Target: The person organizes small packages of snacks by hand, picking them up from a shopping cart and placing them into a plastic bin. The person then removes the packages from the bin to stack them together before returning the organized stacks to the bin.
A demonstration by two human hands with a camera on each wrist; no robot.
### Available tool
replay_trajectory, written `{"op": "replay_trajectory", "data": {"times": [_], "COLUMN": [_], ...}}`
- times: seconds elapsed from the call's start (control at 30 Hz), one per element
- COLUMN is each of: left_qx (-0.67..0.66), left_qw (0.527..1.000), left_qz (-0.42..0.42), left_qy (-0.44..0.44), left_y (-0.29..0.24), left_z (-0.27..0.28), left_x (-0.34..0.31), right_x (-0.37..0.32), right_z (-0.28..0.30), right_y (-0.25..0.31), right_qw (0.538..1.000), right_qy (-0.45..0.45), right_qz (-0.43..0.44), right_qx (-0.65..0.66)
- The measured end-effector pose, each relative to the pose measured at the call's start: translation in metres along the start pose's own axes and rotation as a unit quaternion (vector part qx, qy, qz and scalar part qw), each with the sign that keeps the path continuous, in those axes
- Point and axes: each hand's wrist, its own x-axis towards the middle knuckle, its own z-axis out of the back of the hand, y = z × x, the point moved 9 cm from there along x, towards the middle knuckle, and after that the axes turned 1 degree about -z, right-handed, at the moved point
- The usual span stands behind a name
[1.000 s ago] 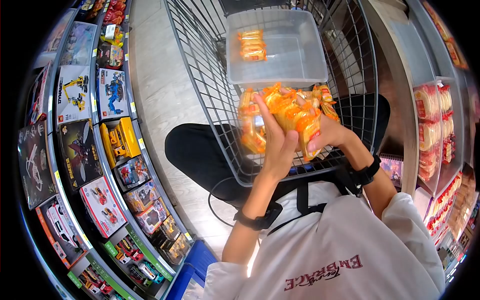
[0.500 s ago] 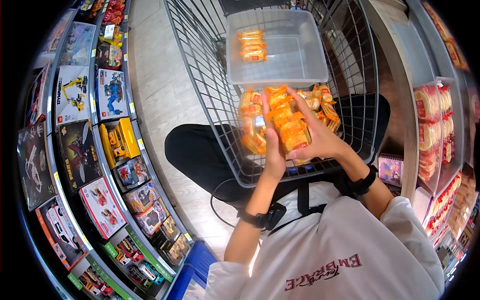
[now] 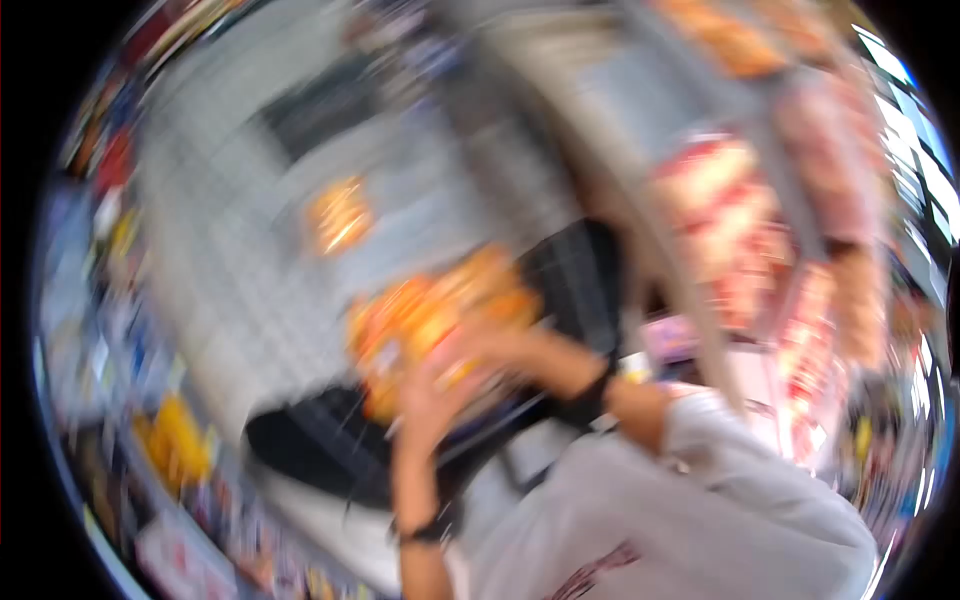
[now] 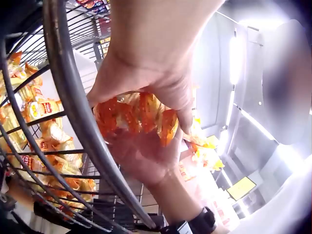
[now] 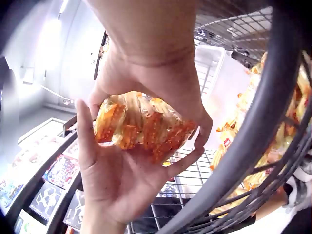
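Observation:
Several orange-and-clear wrapped packets (image 4: 136,116) (image 5: 139,126) stand in a row between both hands. My left hand (image 4: 146,73) grips the row from one side, thumb and fingers around its ends. From the opposite side, my right hand (image 5: 156,73) curls its fingers over the same packets. The head view is blurred, with the left hand (image 3: 430,395) and right hand (image 3: 505,345) close together over the near part of the cart. More loose packets (image 4: 51,134) lie inside the cart. A clear plastic box (image 3: 400,225) beyond the hands holds a short row of packets (image 3: 340,215).
The dark cart rim (image 4: 73,97) (image 5: 248,141) runs close beside the wrists. Toy boxes (image 5: 48,197) line a shelf on the left. Shelves on the right carry red-and-cream packets (image 3: 725,220). Dark-clothed legs (image 3: 310,440) flank the cart.
The head view has swung and blurred, so the cart, box and hands now appear further left and lower. Both hands still hold the row of packets.

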Motion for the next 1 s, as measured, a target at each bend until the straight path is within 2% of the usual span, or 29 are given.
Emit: {"op": "replay_trajectory", "data": {"times": [0.03, 0.07, 0.1, 0.13, 0.17, 0.2, 0.23, 0.3, 0.37, 0.4, 0.43, 0.5, 0.53, 0.6, 0.63, 0.7, 0.77, 0.83, 0.87, 0.9, 0.93, 0.97, 1.0], "left_qx": [-0.140, -0.194, -0.067, -0.260, -0.273, -0.065, -0.048, -0.052, -0.044, -0.041, -0.039, -0.163, -0.160, -0.050, -0.050, 0.123, 0.111, 0.165, 0.238, 0.253, 0.278, 0.368, 0.416], "left_qw": [0.989, 0.979, 0.996, 0.964, 0.962, 0.995, 0.996, 0.997, 0.993, 0.987, 0.987, 0.985, 0.986, 0.996, 0.996, 0.988, 0.991, 0.975, 0.947, 0.938, 0.929, 0.881, 0.838], "left_qz": [-0.058, 0.002, -0.063, -0.049, 0.010, -0.062, -0.077, -0.060, -0.102, -0.139, -0.142, 0.013, 0.013, -0.061, -0.061, -0.086, -0.067, -0.121, -0.195, -0.218, -0.229, -0.293, -0.352], "left_qy": [0.009, 0.066, 0.020, 0.001, -0.032, -0.033, 0.017, 0.024, 0.051, 0.065, 0.068, 0.053, 0.047, 0.043, 0.033, 0.029, 0.036, 0.091, 0.089, 0.087, 0.080, 0.048, 0.008], "left_y": [-0.007, 0.012, 0.064, 0.080, -0.009, 0.016, 0.011, 0.007, -0.024, -0.044, -0.049, -0.026, -0.022, -0.030, -0.033, -0.065, -0.071, -0.079, -0.096, -0.107, -0.113, -0.112, -0.130], "left_z": [-0.003, -0.007, 0.007, 0.009, 0.005, 0.027, 0.026, 0.030, 0.030, 0.027, 0.024, 0.024, 0.026, 0.034, 0.039, 0.039, 0.046, 0.043, 0.040, 0.040, 0.046, 0.050, 0.055], "left_x": [0.005, 0.006, 0.011, 0.018, 0.006, 0.018, 0.031, 0.043, 0.045, 0.045, 0.049, 0.057, 0.060, 0.070, 0.069, 0.069, 0.077, 0.087, 0.089, 0.094, 0.101, 0.114, 0.116], "right_x": [0.005, 0.007, 0.017, 0.009, 0.015, 0.016, 0.014, 0.011, 0.023, 0.021, 0.018, 0.008, 0.008, 0.012, 0.014, 0.019, 0.024, 0.030, 0.029, 0.028, 0.035, 0.026, 0.018], "right_z": [0.000, 0.001, -0.001, 0.012, 0.011, 0.024, 0.027, 0.036, 0.046, 0.060, 0.065, 0.062, 0.061, 0.067, 0.066, 0.065, 0.059, 0.060, 0.062, 0.066, 0.071, 0.079, 0.080], "right_y": [0.022, 0.048, 0.058, 0.120, 0.118, 0.130, 0.149, 0.160, 0.142, 0.134, 0.133, 0.166, 0.164, 0.163, 0.159, 0.165, 0.163, 0.156, 0.149, 0.143, 0.128, 0.132, 0.140], "right_qw": [0.997, 0.983, 0.966, 0.953, 0.940, 0.942, 0.936, 0.930, 0.953, 0.973, 0.973, 0.955, 0.956, 0.961, 0.962, 0.936, 0.923, 0.915, 0.935, 0.946, 0.957, 0.979, 0.960], "right_qy": [-0.027, -0.061, -0.093, -0.096, -0.080, -0.102, -0.092, -0.090, -0.129, -0.170, -0.174, -0.103, -0.097, -0.093, -0.083, -0.070, -0.051, -0.049, -0.068, -0.100, -0.115, -0.132, -0.140], "right_qz": [-0.026, -0.055, -0.064, -0.083, -0.084, -0.072, -0.059, -0.041, -0.043, -0.112, -0.110, -0.108, -0.105, -0.052, -0.050, 0.025, 0.038, 0.039, 0.002, 0.007, 0.056, 0.035, -0.004], "right_qx": [0.062, 0.161, 0.232, 0.274, 0.319, 0.312, 0.334, 0.355, 0.272, 0.108, 0.107, 0.257, 0.257, 0.256, 0.254, 0.345, 0.380, 0.399, 0.349, 0.307, 0.262, 0.151, 0.241]}}
